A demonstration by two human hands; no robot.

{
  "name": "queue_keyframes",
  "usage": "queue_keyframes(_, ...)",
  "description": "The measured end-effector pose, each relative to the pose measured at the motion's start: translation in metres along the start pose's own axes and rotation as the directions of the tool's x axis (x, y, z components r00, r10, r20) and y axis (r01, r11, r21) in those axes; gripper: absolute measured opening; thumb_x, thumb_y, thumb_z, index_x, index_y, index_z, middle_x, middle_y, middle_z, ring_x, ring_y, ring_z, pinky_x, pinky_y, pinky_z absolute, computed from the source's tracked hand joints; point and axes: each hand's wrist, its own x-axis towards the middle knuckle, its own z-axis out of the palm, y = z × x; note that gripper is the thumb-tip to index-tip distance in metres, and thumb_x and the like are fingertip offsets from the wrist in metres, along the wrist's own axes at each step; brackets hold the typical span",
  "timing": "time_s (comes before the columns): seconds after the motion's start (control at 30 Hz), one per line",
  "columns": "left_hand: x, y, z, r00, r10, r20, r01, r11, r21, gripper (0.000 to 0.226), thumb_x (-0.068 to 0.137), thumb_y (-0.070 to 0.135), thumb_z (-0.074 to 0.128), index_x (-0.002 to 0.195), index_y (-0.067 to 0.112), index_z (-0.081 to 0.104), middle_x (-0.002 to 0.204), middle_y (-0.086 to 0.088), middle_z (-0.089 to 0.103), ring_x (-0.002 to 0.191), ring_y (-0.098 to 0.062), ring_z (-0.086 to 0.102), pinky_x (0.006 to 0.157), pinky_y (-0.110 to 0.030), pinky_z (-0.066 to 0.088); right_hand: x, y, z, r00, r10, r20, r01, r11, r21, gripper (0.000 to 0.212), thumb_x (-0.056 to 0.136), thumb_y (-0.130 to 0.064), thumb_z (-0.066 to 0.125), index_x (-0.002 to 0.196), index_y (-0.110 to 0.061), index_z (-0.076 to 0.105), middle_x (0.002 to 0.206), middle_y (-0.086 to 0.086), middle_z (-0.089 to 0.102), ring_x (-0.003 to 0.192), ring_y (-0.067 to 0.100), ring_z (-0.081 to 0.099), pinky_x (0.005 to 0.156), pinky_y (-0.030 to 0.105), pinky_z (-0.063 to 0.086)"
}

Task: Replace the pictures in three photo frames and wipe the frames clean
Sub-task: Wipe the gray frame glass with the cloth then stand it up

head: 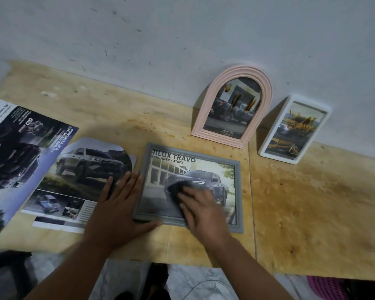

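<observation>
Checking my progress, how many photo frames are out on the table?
3: grey frame flat under both hands, pink arched frame and white frame leaning on the wall.

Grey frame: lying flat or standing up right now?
Lying flat. The grey frame rests face up on the wooden table, the left hand steadying its left edge and the right hand pressing a dark cloth on its front.

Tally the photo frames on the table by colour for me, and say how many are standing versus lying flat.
Pink arched frame: 1, standing against the wall
White frame: 1, standing against the wall
Grey frame: 1, lying flat, being wiped with a dark cloth under the right hand while the left hand steadies its edge
Total: 3 frames, 2 standing, 1 flat
</observation>
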Motion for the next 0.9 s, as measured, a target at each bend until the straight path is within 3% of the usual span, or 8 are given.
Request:
queue_keyframes(0.07, 0.000, 0.000, 0.000, 1.000, 0.003, -0.003, -0.003, 1.000, 0.001, 0.121, 0.078, 0.095, 0.038, 0.163, 0.009, 0.021, 0.171, -0.006, 0.019, 0.159, -0.021, 0.014, 0.125, -0.058, 0.018, -0.003, -0.015, -0.002, 0.977, -0.154, 0.147, 0.130, 0.978, 0.163, 0.028, 0.104, -0.030, 0.057, 0.128, -0.023, 0.071, 0.136, -0.011, 0.063, 0.118, 0.017, 0.059, 0.086, 0.035, 0.056)
queue_keyframes(0.13, 0.000, 0.000, -0.001, 1.000, -0.002, -0.001, 0.002, 1.000, 0.001, 0.122, 0.078, 0.095, 0.040, 0.162, 0.009, 0.023, 0.171, -0.005, 0.020, 0.159, -0.021, 0.014, 0.125, -0.058, 0.019, 0.009, -0.017, -0.016, 0.973, -0.124, 0.193, 0.065, 0.957, 0.284, 0.028, 0.103, -0.030, 0.058, 0.128, -0.025, 0.071, 0.134, -0.013, 0.065, 0.121, 0.010, 0.058, 0.096, 0.032, 0.052)
queue_keyframes(0.33, 0.001, 0.001, -0.001, 1.000, 0.001, -0.012, -0.001, 1.000, -0.010, 0.125, 0.076, 0.096, 0.042, 0.162, 0.008, 0.022, 0.169, -0.006, 0.023, 0.159, -0.020, 0.015, 0.125, -0.059, 0.019, 0.058, 0.024, -0.033, 0.905, 0.376, -0.200, -0.373, 0.926, 0.056, 0.029, 0.101, -0.025, 0.060, 0.127, -0.021, 0.071, 0.129, -0.007, 0.069, 0.112, 0.017, 0.056, 0.090, 0.040, 0.055)
queue_keyframes(0.47, 0.002, 0.001, -0.001, 1.000, -0.008, -0.001, 0.008, 1.000, 0.001, 0.127, 0.076, 0.097, 0.040, 0.161, 0.004, 0.024, 0.168, -0.009, 0.025, 0.158, -0.022, 0.017, 0.125, -0.058, 0.020, 0.054, -0.017, 0.012, 0.987, 0.105, -0.126, -0.108, 0.994, -0.016, 0.027, 0.097, -0.022, 0.063, 0.122, -0.021, 0.073, 0.130, -0.007, 0.068, 0.106, 0.022, 0.059, 0.078, 0.036, 0.058)
queue_keyframes(0.57, 0.001, -0.001, 0.002, 1.000, 0.004, -0.012, -0.004, 1.000, -0.004, 0.124, 0.079, 0.096, 0.036, 0.157, 0.000, 0.032, 0.166, -0.012, 0.031, 0.156, -0.024, 0.023, 0.123, -0.060, 0.023, 0.038, -0.046, 0.022, 0.989, -0.128, 0.070, 0.118, 0.984, 0.137, 0.027, 0.096, -0.025, 0.062, 0.120, -0.023, 0.074, 0.128, -0.008, 0.068, 0.108, 0.020, 0.062, 0.083, 0.035, 0.057)
queue_keyframes(0.7, 0.001, -0.001, 0.001, 1.000, -0.002, -0.013, 0.002, 1.000, -0.012, 0.127, 0.075, 0.097, 0.042, 0.158, 0.002, 0.031, 0.166, -0.011, 0.031, 0.157, -0.023, 0.021, 0.124, -0.059, 0.020, 0.076, -0.021, -0.009, 0.986, 0.021, 0.167, -0.088, 0.910, 0.406, 0.023, 0.096, -0.021, 0.064, 0.116, -0.023, 0.076, 0.114, -0.007, 0.074, 0.104, 0.011, 0.067, 0.092, 0.038, 0.056)
queue_keyframes(0.8, 0.001, 0.001, -0.001, 1.000, -0.007, -0.015, 0.006, 1.000, -0.007, 0.128, 0.075, 0.098, 0.042, 0.160, 0.003, 0.026, 0.168, -0.010, 0.028, 0.158, -0.022, 0.017, 0.125, -0.058, 0.018, 0.112, 0.000, -0.016, 0.985, 0.168, -0.034, -0.152, 0.949, 0.276, 0.024, 0.098, -0.022, 0.063, 0.118, -0.024, 0.075, 0.119, -0.008, 0.073, 0.104, 0.015, 0.063, 0.089, 0.040, 0.056)
queue_keyframes(0.9, 0.001, 0.000, -0.001, 1.000, -0.008, -0.010, 0.008, 1.000, -0.008, 0.127, 0.076, 0.097, 0.041, 0.160, 0.003, 0.025, 0.167, -0.010, 0.028, 0.158, -0.022, 0.017, 0.125, -0.058, 0.019, 0.114, -0.011, 0.007, 1.000, 0.006, -0.010, -0.006, 1.000, 0.026, 0.030, 0.099, -0.030, 0.055, 0.120, -0.022, 0.075, 0.127, -0.007, 0.070, 0.105, 0.022, 0.059, 0.079, 0.042, 0.057)
